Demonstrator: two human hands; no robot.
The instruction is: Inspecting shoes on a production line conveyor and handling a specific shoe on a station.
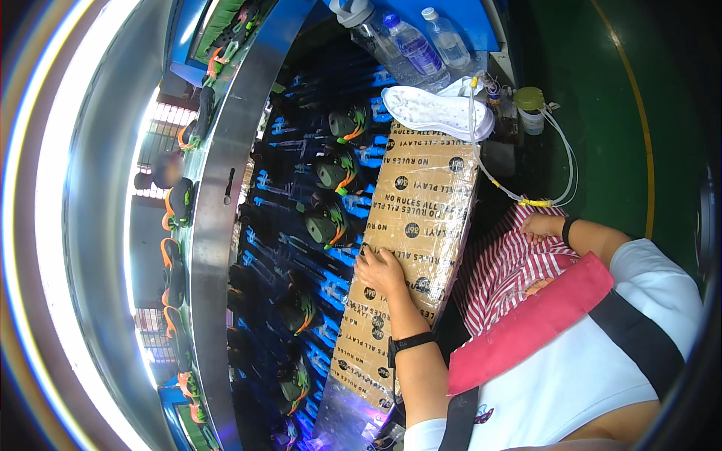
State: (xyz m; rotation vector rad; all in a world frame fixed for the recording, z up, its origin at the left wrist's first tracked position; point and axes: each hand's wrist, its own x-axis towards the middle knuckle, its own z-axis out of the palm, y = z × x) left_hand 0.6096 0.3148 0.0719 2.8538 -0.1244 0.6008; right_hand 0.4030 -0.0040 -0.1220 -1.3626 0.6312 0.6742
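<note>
My left hand point(381, 272) lies on a long ledge covered in brown printed paper point(421, 195) under clear film. Its fingers are a little bent and apart near the ledge's inner edge, holding nothing. My right hand point(543, 226) is at my lap against a red and white striped apron point(496, 270). Its fingers are curled in; what they hold, if anything, is hidden. Past the ledge, dark green shoe uppers with orange and lime trim, such as this shoe upper point(336, 171), stand in a row over a blue and black conveyor point(282, 210).
A white shoe sole point(436, 113) lies at the ledge's far end. Behind it stand a purple-labelled bottle point(416, 49) and other bottles. A jar with a green lid point(531, 105) and a clear tube point(481, 161) are at the right. A metal rail point(210, 225) and more shoes run along the left.
</note>
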